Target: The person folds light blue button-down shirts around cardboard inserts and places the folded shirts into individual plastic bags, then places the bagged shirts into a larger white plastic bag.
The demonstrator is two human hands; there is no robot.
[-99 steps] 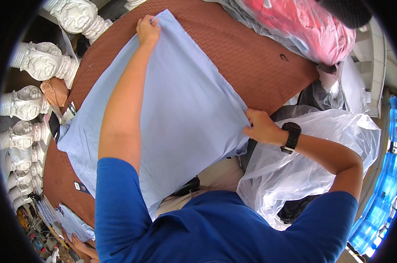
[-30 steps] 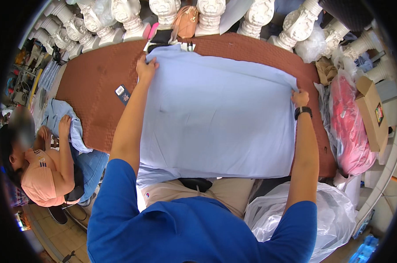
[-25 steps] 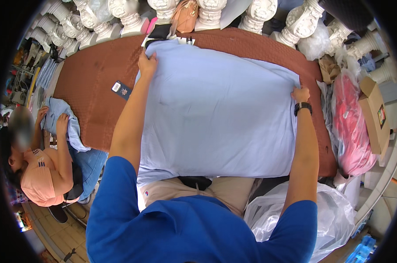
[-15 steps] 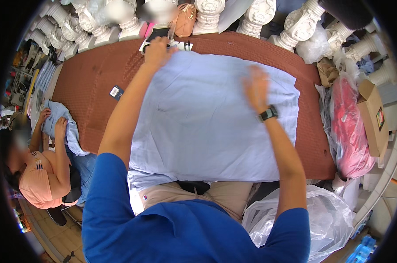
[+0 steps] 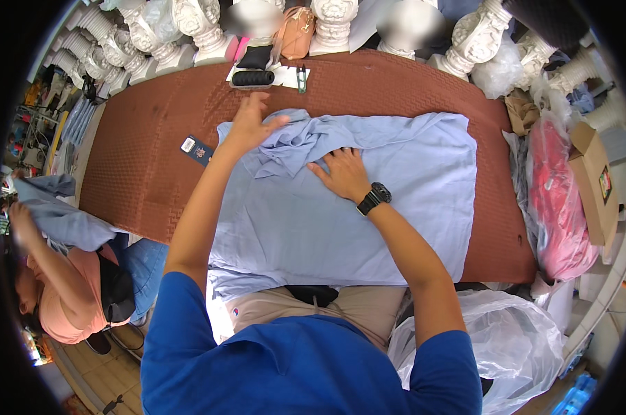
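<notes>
The fingers of the left hand (image 5: pixel 249 130) are loosely parted, the thumb stretched out to the right; nothing is seen gripped between them, and whether the cloth is touched by them cannot be told. The right hand (image 5: pixel 342 173) is laid palm down with its fingers fanned, the cloth covered but not pinched; a chunky black watch (image 5: pixel 375 197) is worn at its wrist. The light blue cloth (image 5: pixel 313 225) is thin and matte, roughly rectangular and softly creased. Its crumpled, ridged folds are gathered between the two hands, just beside the left thumb and by the right fingertips; its flatter expanse is spread below and to the right of the right hand. It is supported by a brown table cover (image 5: pixel 143 159), embossed all over with a fine pattern. Beyond the left fingertips, a ribbed black cylinder (image 5: pixel 253 78) is set near slim dark pens (image 5: pixel 301 79). The far edge is lined with carved white balusters (image 5: pixel 334 26).
</notes>
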